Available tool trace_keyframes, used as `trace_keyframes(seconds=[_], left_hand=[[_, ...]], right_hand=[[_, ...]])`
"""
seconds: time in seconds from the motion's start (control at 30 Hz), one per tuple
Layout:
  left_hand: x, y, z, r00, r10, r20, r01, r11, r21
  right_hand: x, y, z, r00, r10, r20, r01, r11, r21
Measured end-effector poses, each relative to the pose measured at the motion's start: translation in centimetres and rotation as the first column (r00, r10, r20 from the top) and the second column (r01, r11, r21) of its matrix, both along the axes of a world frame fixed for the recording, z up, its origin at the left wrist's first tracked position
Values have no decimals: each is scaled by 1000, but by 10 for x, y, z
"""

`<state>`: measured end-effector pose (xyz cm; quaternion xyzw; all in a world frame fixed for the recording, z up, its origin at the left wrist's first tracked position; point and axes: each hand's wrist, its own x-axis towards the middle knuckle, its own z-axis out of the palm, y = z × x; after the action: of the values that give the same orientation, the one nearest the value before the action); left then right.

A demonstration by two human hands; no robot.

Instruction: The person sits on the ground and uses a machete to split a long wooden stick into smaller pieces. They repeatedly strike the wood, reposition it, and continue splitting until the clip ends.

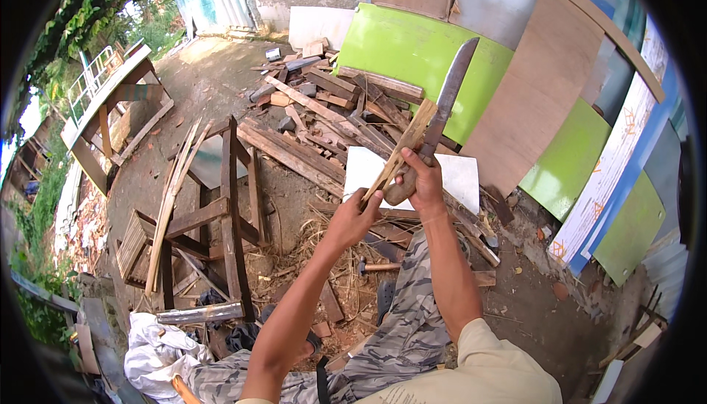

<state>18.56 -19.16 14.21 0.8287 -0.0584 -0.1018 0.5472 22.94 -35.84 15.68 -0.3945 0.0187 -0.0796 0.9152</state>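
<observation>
My left hand [353, 221] is closed around the lower end of a short, split wooden strip [401, 146], which slants up and to the right. My right hand [425, 183] is wrapped round the wooden handle of a machete [454, 83], its dark, worn blade pointing up and away from me. Strip and blade lie side by side, with the blade's base close against the wood; whether they touch cannot be made out. Below my hands, a hammer [381, 266] with a wooden handle lies on the ground among shavings.
A heap of scrap timber [317, 106] lies ahead, beside a white sheet [460, 176]. Left of me stands a dark wooden frame [234, 220] with long thin strips [173, 205] leaning on it. Green panels [412, 43] line the wall; a wooden bench [118, 95] stands far left.
</observation>
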Motion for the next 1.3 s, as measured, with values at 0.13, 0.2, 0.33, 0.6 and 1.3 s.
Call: trace_keyframes(seconds=[0.13,0.2,0.33,0.6,1.3], left_hand=[[3,-16,-5,994,-15,108,11,999,33],[1,-19,0,999,9,47,-5,997,-73],[5,-16,15,998,-24,-57,11,974,-226],[4,-15,28,999,-8,-52,-6,968,-252],[1,40,37,997,81,5,-67,860,-506]], right_hand=[[-1,-16,4,1000,-24,14,25,998,-60],[0,-26,18,998,-53,31,55,997,-52],[17,-55,58,995,-74,72,76,997,-33],[47,-40,112,1000,11,19,-8,988,-153],[22,11,136,1000,-21,-1,18,843,-537]])
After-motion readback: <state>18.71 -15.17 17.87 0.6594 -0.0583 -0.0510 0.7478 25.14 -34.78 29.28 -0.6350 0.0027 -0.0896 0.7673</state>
